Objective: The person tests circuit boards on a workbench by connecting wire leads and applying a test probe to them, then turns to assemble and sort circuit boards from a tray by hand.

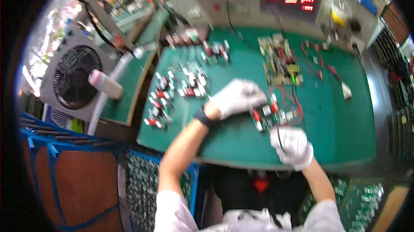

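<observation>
My left hand (pixel 239 97), in a white glove, is curled with its fingers together at the left edge of a small circuit board (pixel 268 112). Whether its fingertips grip the board or something small is blurred. The board carries red and white components and lies on the green work mat (pixel 224 139). Just below its right side is my right hand (pixel 292 146), also gloved and closed, with a thin black wire (pixel 280 136) running over its fingers. Red wires (pixel 297 105) loop from the board toward a larger circuit board (pixel 279 62) with a lit green spot.
Several small boards (pixel 159 98) lie in groups at the mat's left. A panel with red digits (pixel 291 1) stands behind. Loose leads with a white connector (pixel 346 90) are at the right. A fan (pixel 77 77) and a pink-capped bottle (pixel 106 84) stand left; racks of boards flank me below.
</observation>
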